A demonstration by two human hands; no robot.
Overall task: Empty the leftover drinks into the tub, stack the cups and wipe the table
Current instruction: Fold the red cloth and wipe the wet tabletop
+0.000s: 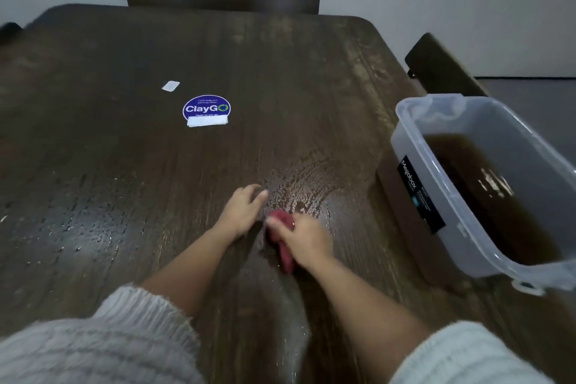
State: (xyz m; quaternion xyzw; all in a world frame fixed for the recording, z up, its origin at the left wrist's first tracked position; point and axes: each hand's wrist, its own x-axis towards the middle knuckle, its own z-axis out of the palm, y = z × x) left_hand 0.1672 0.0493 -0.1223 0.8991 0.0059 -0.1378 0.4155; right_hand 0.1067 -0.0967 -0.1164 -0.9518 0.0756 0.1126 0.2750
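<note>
Two hands work on a wet wooden table (124, 165): right hand (304, 238) clutches a red cloth (282, 246), left hand (244, 210) rests flat beside it; clear tub (442, 196) of brown liquid sits right.

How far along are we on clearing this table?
Emptying looks done: the tub holds brown liquid, and no cups are in view. Wiping is in hand: the right hand grips a red cloth; the left hand rests on the table. Left: the wet patch.
</note>
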